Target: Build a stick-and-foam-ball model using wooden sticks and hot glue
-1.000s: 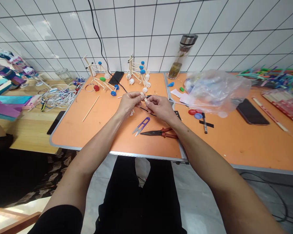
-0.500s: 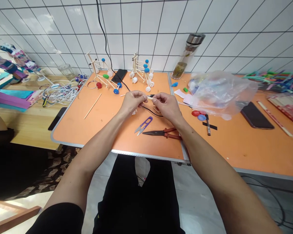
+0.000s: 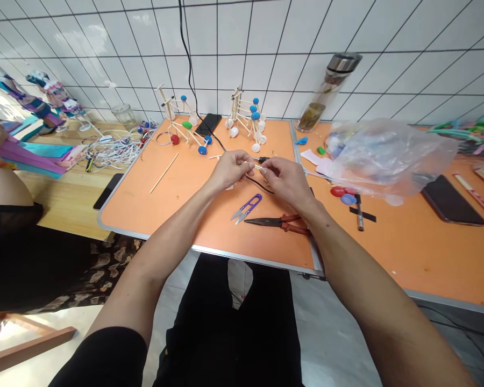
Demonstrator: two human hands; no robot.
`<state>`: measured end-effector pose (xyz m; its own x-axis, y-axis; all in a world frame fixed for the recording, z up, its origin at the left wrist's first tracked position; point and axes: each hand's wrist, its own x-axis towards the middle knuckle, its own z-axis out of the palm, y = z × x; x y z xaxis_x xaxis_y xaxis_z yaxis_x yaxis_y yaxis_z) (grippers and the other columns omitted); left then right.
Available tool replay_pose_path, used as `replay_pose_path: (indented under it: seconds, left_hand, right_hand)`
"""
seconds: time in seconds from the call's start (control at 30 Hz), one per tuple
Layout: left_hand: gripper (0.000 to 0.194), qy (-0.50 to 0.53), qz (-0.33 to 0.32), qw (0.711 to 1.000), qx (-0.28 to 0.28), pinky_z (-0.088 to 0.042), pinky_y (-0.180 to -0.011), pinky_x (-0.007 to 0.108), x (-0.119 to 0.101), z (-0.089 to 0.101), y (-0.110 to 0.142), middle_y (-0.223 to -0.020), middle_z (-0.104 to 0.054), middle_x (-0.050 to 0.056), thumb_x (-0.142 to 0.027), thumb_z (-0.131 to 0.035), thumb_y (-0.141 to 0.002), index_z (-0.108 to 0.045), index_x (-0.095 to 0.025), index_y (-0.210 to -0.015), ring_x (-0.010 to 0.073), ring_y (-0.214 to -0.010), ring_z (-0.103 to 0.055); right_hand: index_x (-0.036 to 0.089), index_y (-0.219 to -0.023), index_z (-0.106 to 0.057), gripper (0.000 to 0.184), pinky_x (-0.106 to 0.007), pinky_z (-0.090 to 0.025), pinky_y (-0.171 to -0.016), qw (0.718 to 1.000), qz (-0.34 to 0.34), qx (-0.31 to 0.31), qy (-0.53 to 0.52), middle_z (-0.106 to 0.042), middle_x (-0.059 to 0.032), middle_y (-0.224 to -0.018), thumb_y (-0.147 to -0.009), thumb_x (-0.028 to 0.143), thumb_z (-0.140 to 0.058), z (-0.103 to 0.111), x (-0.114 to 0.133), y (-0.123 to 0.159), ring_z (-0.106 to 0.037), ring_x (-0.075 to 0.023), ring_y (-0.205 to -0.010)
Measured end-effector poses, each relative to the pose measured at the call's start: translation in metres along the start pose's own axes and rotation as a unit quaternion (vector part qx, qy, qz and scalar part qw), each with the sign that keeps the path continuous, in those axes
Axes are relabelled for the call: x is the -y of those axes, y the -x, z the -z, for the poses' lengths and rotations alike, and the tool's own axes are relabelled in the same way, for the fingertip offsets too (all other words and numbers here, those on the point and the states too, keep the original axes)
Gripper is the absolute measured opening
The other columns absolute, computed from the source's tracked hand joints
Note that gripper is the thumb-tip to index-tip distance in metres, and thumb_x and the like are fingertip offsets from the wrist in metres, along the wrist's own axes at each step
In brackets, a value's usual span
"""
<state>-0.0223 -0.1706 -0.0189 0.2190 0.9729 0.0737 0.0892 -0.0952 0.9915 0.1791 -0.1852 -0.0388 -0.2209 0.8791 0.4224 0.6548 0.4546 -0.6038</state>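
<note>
My left hand (image 3: 230,168) and my right hand (image 3: 286,180) meet over the orange table (image 3: 177,199), both pinched on a thin pale wooden stick (image 3: 255,165) that spans the gap between them. A black cable (image 3: 262,185) runs under my hands. Purple thread snips (image 3: 247,208) and red-handled pliers (image 3: 278,222) lie on the table just in front of my hands.
Two stick-and-ball models (image 3: 185,129) (image 3: 246,118) and a black phone (image 3: 208,124) stand at the back. A loose stick (image 3: 164,173) lies left. Right: a clear plastic bag (image 3: 383,156), a glass bottle (image 3: 326,91), bottle caps (image 3: 342,194), another phone (image 3: 452,200). Another person's arm (image 3: 0,177) is at far left.
The view has drifted, so everything sits further right in the picture. My hands stay together on the stick, the fingers shifting slightly along it.
</note>
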Motion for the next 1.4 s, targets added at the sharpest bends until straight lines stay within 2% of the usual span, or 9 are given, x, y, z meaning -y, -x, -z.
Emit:
replay_pose_path:
  seconds: [0.2, 0.33, 0.43, 0.5, 0.6, 0.83, 1.0, 1.23, 1.4]
  left_hand:
    - [0.019, 0.027, -0.041, 0.998, -0.036, -0.045, -0.053, 0.021, -0.003, 0.005, -0.005, -0.07, -0.077, 0.001, -0.024, -0.084, -0.094, -0.069, -0.017, -0.085, 0.0078, -0.05, -0.058]
    - [0.023, 0.032, -0.085, 0.981, -0.173, -0.047, -0.055, 0.021, -0.01, 0.031, -0.013, -0.076, -0.079, 0.0, -0.035, -0.085, -0.096, -0.069, -0.021, -0.087, 0.0082, -0.056, -0.061]
    - [0.025, 0.049, -0.133, 0.939, -0.314, -0.048, -0.056, 0.021, -0.012, 0.061, -0.021, -0.079, -0.079, -0.002, -0.046, -0.08, -0.101, -0.069, -0.025, -0.091, 0.0092, -0.061, -0.063]
    - [0.029, 0.053, -0.139, 0.923, -0.355, -0.048, -0.055, 0.022, -0.011, 0.074, -0.025, -0.08, -0.078, -0.002, -0.053, -0.08, -0.1, -0.071, -0.027, -0.093, 0.0104, -0.063, -0.065]
    - [0.033, 0.041, -0.119, 0.945, -0.302, -0.047, -0.054, 0.024, -0.007, 0.065, -0.025, -0.079, -0.077, -0.001, -0.06, -0.083, -0.095, -0.075, -0.028, -0.098, 0.0123, -0.066, -0.068]
    - [0.042, 0.065, -0.091, 0.993, -0.039, -0.051, -0.057, 0.022, 0.0, 0.002, -0.009, -0.081, -0.08, 0.004, -0.056, -0.096, -0.081, -0.079, -0.019, -0.089, 0.0098, -0.06, -0.063]
    - [0.043, 0.08, -0.083, 0.992, -0.043, -0.049, -0.055, 0.02, 0.002, 0.002, -0.007, -0.077, -0.079, 0.004, -0.055, -0.095, -0.081, -0.074, -0.018, -0.076, 0.0081, -0.056, -0.06]
    - [0.041, 0.087, -0.073, 0.992, -0.054, -0.053, -0.057, 0.02, 0.006, 0.002, -0.012, -0.072, -0.074, 0.0, -0.05, -0.099, -0.078, -0.073, -0.019, -0.081, 0.0095, -0.059, -0.066]
    - [0.04, 0.131, -0.073, 0.983, -0.107, -0.052, -0.054, 0.015, -0.003, 0.004, -0.01, -0.073, -0.076, -0.002, -0.043, -0.099, -0.082, -0.067, -0.019, -0.08, 0.0064, -0.056, -0.066]
  right_hand:
    - [0.023, -0.09, -0.073, 0.015, -0.036, -0.05, -0.073, 0.993, -0.057, -0.076, -0.072, -0.071, -0.0024, -0.077, -0.095, 0.036, -0.068, 0.001, 0.001, -0.003, -0.066, -0.0227, -0.076]
    - [0.024, -0.092, -0.07, 0.018, -0.036, -0.051, -0.066, 0.978, -0.084, -0.134, -0.137, -0.068, -0.0023, -0.077, -0.099, 0.041, -0.068, 0.005, -0.006, -0.008, -0.065, -0.0212, -0.068]
    - [0.024, -0.094, -0.068, 0.021, -0.037, -0.053, -0.067, 0.97, -0.073, -0.174, -0.155, -0.068, -0.0033, -0.083, -0.103, 0.042, -0.064, 0.01, -0.012, -0.011, -0.065, -0.0199, -0.067]
    - [0.024, -0.093, -0.067, 0.022, -0.038, -0.054, -0.069, 0.967, -0.064, -0.192, -0.155, -0.068, -0.0033, -0.084, -0.104, 0.042, -0.064, 0.012, -0.012, -0.012, -0.065, -0.0198, -0.068]
    - [0.025, -0.089, -0.067, 0.025, -0.037, -0.054, -0.07, 0.97, -0.077, -0.18, -0.147, -0.066, -0.002, -0.08, -0.104, 0.045, -0.065, 0.011, -0.007, -0.011, -0.064, -0.0195, -0.069]
    - [0.025, -0.087, -0.066, 0.045, -0.033, -0.05, -0.069, 0.97, -0.076, -0.097, -0.209, -0.067, -0.0022, -0.08, -0.101, 0.067, -0.067, -0.005, 0.018, 0.0, -0.061, -0.0192, -0.071]
    - [0.026, -0.084, -0.063, 0.05, -0.033, -0.047, -0.07, 0.967, -0.096, -0.047, -0.23, -0.066, -0.0019, -0.08, -0.099, 0.074, -0.064, -0.012, 0.023, 0.003, -0.059, -0.0193, -0.073]
    - [0.025, -0.078, -0.06, 0.033, -0.032, -0.045, -0.07, 0.974, -0.058, -0.025, -0.216, -0.061, 0.0017, -0.07, -0.104, 0.046, -0.062, -0.02, 0.024, 0.005, -0.056, -0.0171, -0.068]
    - [0.024, -0.085, -0.064, 0.036, -0.029, -0.051, -0.07, 0.966, -0.076, -0.054, -0.243, -0.068, 0.0011, -0.078, -0.107, 0.053, -0.065, -0.001, 0.016, -0.003, -0.06, -0.0144, -0.067]
